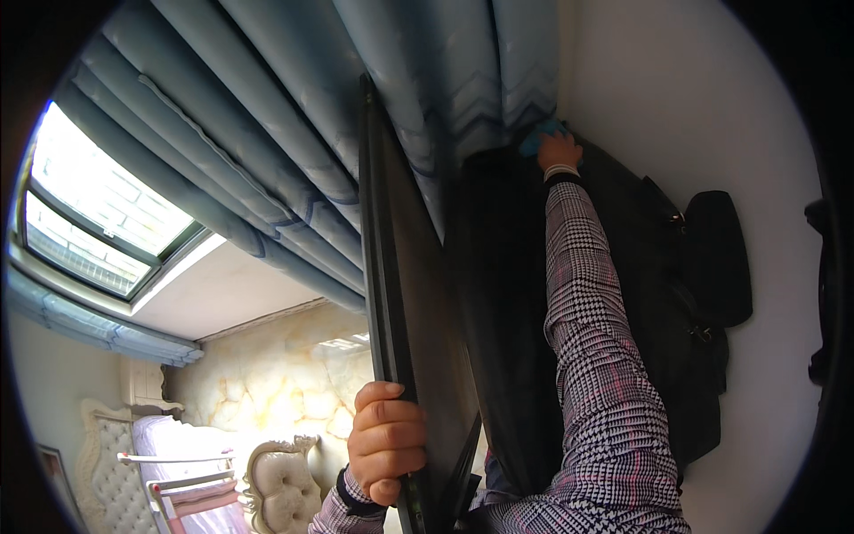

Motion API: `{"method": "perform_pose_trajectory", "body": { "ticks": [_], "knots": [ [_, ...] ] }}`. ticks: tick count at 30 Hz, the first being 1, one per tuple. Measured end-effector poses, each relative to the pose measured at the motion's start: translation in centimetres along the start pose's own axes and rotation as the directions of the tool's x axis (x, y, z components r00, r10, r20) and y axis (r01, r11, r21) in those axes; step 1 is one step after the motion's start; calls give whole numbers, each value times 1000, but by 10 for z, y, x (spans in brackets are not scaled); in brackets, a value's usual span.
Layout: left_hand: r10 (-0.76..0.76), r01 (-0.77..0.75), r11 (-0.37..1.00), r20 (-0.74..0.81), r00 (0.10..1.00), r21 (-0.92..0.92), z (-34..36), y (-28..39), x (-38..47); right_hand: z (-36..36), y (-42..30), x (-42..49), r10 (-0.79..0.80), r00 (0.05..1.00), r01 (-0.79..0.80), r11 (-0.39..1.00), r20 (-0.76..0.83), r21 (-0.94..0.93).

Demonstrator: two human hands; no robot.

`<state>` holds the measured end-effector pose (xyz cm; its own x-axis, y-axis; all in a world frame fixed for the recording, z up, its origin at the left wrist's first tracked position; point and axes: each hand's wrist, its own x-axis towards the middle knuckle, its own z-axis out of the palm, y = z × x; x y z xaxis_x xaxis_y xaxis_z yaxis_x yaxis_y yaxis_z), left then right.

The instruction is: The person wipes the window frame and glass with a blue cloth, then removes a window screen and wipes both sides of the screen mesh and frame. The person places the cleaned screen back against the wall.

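Observation:
My left hand (387, 437) is wrapped around the long edge of a thin, dark panel with a black frame (381, 267). The panel stands on edge and reaches up to the blue curtain. With my right arm stretched far forward, my right hand (560, 150) presses a blue cloth (542, 137) to the far end of a black, soft-looking item (507, 280). The fingertips are partly hidden by the cloth. Shadow makes the black item's exact kind unclear. A black pouch (720, 260) with metal clips beside it lies along its right side.
Blue patterned curtains (267, 120) hang ahead and to the left, by a window (107, 207). A pale wall (667, 87) rises on the right. At lower left stand a tufted headboard (110, 467), a bed rail (193, 484) and a carved, tufted footboard (283, 487) on a glossy marbled floor (267, 380).

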<state>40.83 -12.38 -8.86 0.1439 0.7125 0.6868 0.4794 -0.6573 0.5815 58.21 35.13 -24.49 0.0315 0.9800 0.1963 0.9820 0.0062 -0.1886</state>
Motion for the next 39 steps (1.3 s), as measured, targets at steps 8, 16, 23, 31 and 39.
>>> {"method": "perform_pose_trajectory", "body": {
  "ticks": [8,16,23,31,39],
  "knots": [
    [39,-39,999,-35,999,23,2,1,0,-3,-3,-12,-135,973,187,939,188,-290],
    [193,-197,980,-94,977,-31,-2,-6,2,-51,4,-97,-148,980,193,885,136,-423],
    [293,-300,954,-166,942,-14,-4,-17,1,-95,13,-208,-298,932,338,502,207,-796],
    [437,-447,894,-211,875,-2,-15,-28,-9,-139,70,-325,-497,865,390,571,73,-722],
    [455,-447,890,-133,880,88,-11,-24,-19,-134,145,-487,-485,856,382,826,-178,-415]
  ]
}}
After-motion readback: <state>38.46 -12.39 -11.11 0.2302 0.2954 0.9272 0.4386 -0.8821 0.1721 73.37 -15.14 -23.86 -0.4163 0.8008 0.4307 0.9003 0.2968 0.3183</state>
